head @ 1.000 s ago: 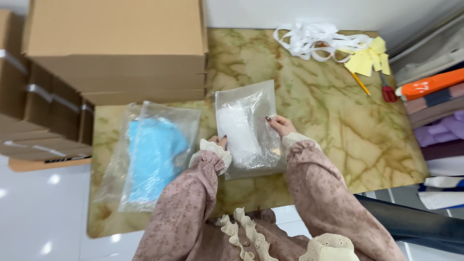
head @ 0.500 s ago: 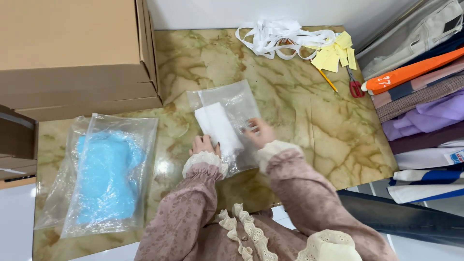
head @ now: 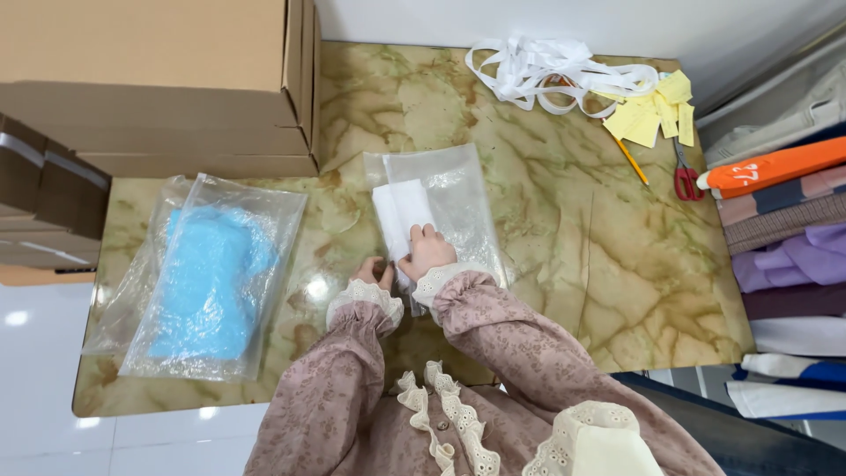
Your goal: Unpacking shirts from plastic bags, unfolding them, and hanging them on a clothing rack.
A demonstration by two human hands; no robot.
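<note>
Clear bag [head: 458, 198] on tabletop [head: 564, 247]: both hands, right [head: 426, 250] and left [head: 375, 271], side by side, press its near end flat, pinning white cloth [head: 401, 211] inside.

Both forearms, in frilled pink sleeves, reach forward and angle inward, so the hands sit close together just in front of the chest. The right hand [head: 427, 249] lies palm-down, fingers curled and pressed flat. The left hand [head: 374, 271] is mostly hidden by its cuff, fingertips just beside the right.
</note>
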